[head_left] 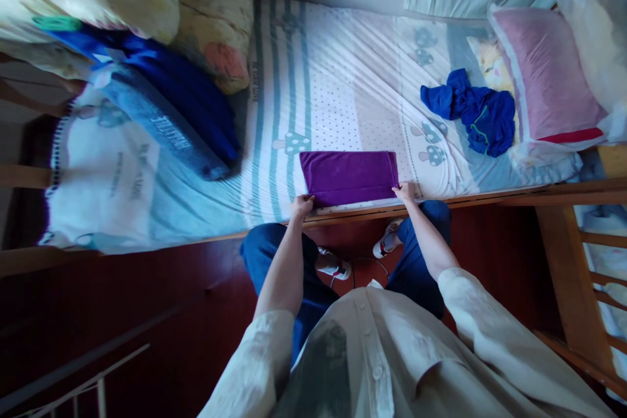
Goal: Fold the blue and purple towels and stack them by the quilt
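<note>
A purple cloth [349, 176], folded into a flat rectangle, lies on the patterned bed sheet [333, 91] at the bed's near edge. My left hand [302, 206] pinches its near left corner. At the cloth's right side, low down, my right hand [404, 192] grips the edge between thumb and fingers. Both hands rest by the wooden bed rail.
Crumpled blue clothing [473, 111] lies on the right part of the bed, beside a pink pillow [546, 72]. Blue folded fabrics [166, 124] and bulky yellow bedding [210, 13] sit at the left. A wooden rail [519, 198] runs along the near edge.
</note>
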A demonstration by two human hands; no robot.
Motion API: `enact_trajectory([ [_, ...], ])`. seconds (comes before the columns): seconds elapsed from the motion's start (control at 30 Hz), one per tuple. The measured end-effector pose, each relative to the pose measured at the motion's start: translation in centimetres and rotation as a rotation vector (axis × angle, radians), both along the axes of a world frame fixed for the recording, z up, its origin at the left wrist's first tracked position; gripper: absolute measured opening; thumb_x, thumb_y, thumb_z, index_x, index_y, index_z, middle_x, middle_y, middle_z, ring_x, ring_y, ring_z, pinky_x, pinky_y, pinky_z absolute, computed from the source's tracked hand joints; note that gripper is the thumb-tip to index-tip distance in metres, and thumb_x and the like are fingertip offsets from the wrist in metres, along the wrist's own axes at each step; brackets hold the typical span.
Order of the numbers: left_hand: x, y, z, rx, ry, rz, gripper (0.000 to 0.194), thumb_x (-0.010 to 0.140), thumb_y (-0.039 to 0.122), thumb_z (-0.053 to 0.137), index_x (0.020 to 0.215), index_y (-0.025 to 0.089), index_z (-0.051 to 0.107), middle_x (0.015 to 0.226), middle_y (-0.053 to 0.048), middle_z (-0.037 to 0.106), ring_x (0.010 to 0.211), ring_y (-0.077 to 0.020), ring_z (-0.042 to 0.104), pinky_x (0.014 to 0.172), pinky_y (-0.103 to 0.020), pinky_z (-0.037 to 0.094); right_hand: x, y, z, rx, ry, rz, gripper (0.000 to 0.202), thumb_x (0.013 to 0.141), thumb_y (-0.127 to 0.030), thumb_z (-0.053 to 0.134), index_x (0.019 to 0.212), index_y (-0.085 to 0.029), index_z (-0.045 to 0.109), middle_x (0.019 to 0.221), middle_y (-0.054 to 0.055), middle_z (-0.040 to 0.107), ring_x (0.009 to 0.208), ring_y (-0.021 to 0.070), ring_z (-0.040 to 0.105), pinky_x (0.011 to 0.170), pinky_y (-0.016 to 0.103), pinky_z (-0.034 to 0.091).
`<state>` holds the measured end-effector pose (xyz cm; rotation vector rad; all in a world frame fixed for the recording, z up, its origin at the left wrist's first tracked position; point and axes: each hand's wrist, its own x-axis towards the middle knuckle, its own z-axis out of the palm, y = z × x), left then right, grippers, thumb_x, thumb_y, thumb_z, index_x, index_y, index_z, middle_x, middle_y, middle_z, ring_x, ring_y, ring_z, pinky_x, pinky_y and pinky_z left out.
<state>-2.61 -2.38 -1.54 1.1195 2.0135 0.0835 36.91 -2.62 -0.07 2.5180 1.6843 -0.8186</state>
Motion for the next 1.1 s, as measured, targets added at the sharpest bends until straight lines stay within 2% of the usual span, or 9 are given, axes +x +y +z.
enact_trajectory([
  [0.2,0.4,-0.1,0.3,0.020,0.028,-0.014,0.031,0.088,0.038,0.055,0.100,0.015,0.074,0.092,-0.013,0.077,0.103,-0.0331,0.071,0.091,-0.041,0.054,-0.3,0.0,0.3,0.011,-0.007,-0.002,0.032,0.091,-0.044,0.067,0.091,-0.015,0.078,0.084,0.011,0.078,0.083,0.0217,0.071,0.079,0.028,0.054],
  [0.4,1.5,-0.6,2.3,0.049,0.055,-0.039,0.037,0.093,0.035,0.052,0.116,0.011,0.069,0.110,-0.021,0.076,0.114,-0.0334,0.070,0.099,-0.041,0.052,-1.0,0.0,2.4,-0.082,-0.019,-0.017,0.024,0.091,-0.032,0.067,0.099,-0.012,0.077,0.095,0.013,0.078,0.095,0.0241,0.073,0.085,0.027,0.053],
  [0.53,2.0,-2.2,4.0,0.125,0.076,-0.096,0.054,0.097,0.040,0.049,0.141,0.009,0.055,0.126,-0.023,0.070,0.126,-0.0338,0.064,0.106,-0.045,0.048,-2.1,-1.5,3.8,0.039,-0.044,-0.058,0.040,0.094,-0.025,0.060,0.130,-0.009,0.065,0.122,0.019,0.072,0.117,0.0289,0.067,0.100,0.036,0.051],
  [0.6,2.2,-3.2,4.7,0.233,0.136,-0.179,0.063,0.097,0.043,0.048,0.150,0.009,0.047,0.142,-0.026,0.060,0.136,-0.0371,0.055,0.111,-0.051,0.044,-2.8,-2.7,4.4,0.156,-0.069,-0.045,0.043,0.097,-0.023,0.053,0.138,-0.011,0.058,0.134,0.020,0.065,0.128,0.0305,0.060,0.106,0.042,0.048],
  [0.67,2.5,-4.1,5.0,0.371,0.185,-0.316,0.066,0.097,0.042,0.048,0.154,0.009,0.043,0.154,-0.026,0.050,0.143,-0.0385,0.047,0.117,-0.054,0.038,-3.5,-3.9,4.9,0.240,-0.071,0.051,0.043,0.099,-0.020,0.046,0.141,-0.014,0.056,0.144,0.019,0.059,0.136,0.0299,0.053,0.111,0.044,0.044],
  [0.73,3.0,-4.6,5.0,0.467,0.170,-0.492,0.065,0.095,0.037,0.050,0.154,0.009,0.044,0.159,-0.024,0.045,0.149,-0.0362,0.041,0.123,-0.052,0.031,-4.0,-4.9,5.1,0.266,-0.046,0.194,0.046,0.100,-0.018,0.044,0.144,-0.015,0.055,0.150,0.018,0.055,0.140,0.0276,0.049,0.117,0.043,0.039],
  [0.83,3.9,-4.9,4.5,0.482,0.129,-0.697,0.065,0.092,0.027,0.050,0.153,0.007,0.046,0.158,-0.022,0.047,0.152,-0.0333,0.038,0.127,-0.051,0.024,-4.3,-6.0,4.8,0.230,-0.017,0.355,0.053,0.098,-0.017,0.046,0.151,-0.013,0.050,0.158,0.017,0.049,0.147,0.0256,0.043,0.124,0.041,0.031],
  [0.97,4.7,-4.9,3.3,0.457,0.177,-0.753,0.067,0.088,0.016,0.045,0.154,0.002,0.044,0.158,-0.024,0.046,0.153,-0.0337,0.037,0.128,-0.053,0.022,-4.3,-6.1,3.8,0.164,-0.027,0.422,0.060,0.094,-0.012,0.049,0.153,-0.005,0.046,0.162,0.020,0.044,0.154,0.0246,0.036,0.128,0.042,0.026],
  [1.1,4.8,-4.5,2.3,0.468,0.228,-0.770,0.064,0.091,0.012,0.039,0.154,-0.001,0.044,0.157,-0.027,0.046,0.152,-0.0350,0.038,0.127,-0.054,0.026,-4.2,-5.4,3.1,0.163,-0.021,0.401,0.061,0.091,-0.008,0.050,0.152,-0.003,0.047,0.160,0.021,0.046,0.153,0.0236,0.038,0.127,0.041,0.030],
])
